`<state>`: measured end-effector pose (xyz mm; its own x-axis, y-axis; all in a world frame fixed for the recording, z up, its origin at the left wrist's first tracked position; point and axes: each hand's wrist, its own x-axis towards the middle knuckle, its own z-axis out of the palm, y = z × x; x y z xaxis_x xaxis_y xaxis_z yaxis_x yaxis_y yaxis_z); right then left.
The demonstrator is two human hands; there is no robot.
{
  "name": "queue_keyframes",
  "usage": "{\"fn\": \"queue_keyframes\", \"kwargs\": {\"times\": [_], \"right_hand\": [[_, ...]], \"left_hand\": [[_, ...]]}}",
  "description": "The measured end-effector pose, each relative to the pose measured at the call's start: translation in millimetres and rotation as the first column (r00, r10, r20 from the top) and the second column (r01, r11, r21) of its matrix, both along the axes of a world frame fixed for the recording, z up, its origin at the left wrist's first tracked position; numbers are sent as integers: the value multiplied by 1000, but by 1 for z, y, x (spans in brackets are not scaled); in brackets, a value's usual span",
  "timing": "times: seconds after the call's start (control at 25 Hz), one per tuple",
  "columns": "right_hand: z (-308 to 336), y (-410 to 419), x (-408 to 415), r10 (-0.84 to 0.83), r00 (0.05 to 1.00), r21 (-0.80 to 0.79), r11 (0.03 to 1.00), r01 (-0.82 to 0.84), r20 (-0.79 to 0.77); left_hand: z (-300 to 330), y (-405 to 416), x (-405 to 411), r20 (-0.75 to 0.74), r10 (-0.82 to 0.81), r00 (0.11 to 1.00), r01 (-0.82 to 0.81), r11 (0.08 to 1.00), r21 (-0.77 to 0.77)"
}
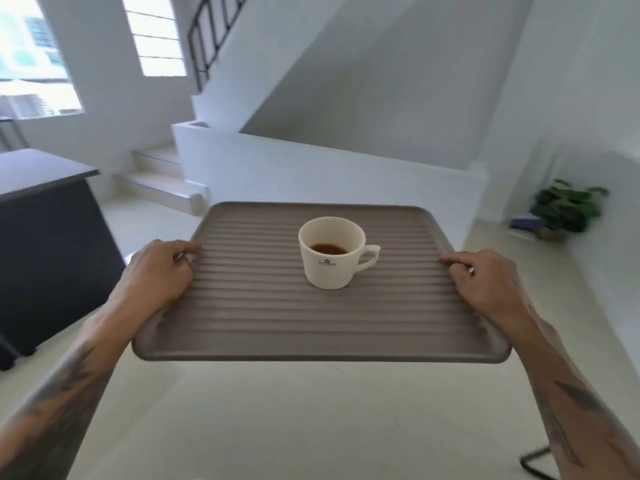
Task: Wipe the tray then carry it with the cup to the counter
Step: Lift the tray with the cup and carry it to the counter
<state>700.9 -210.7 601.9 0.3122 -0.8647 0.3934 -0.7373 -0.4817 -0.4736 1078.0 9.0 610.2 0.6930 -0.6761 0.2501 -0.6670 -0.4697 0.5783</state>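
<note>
A brown ribbed tray (311,327) hangs in the air in front of me, held level above the pale floor. My left hand (157,271) grips its left rim, thumb on top. On the right rim my right hand (485,282) holds it the same way. A white cup (332,261) stands upright near the tray's middle, handle to the right, with a little brown liquid inside.
A dark counter (41,174) stands at the left. White stairs (162,174) with a black railing rise behind it, beside a low white wall (311,168). A potted plant (564,209) sits at the right wall. A black metal leg (536,462) shows at bottom right.
</note>
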Motion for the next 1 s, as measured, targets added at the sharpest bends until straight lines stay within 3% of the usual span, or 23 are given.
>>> {"fn": "queue_keyframes", "kwargs": {"times": [0.24,0.56,0.76,1.0], "right_hand": [[-6,-70,238,335,941,31,941,-336,46],[4,-103,569,714,700,36,699,-714,26],[-11,-69,766,814,578,43,576,-816,55],[-26,-18,984,853,510,80,503,-860,112]], "left_hand": [[-19,43,148,-39,354,934,-355,935,-12],[-23,98,312,-120,728,675,-733,680,8],[-29,149,434,-98,824,558,-828,561,5],[-15,204,613,-72,866,495,-867,498,30]]}}
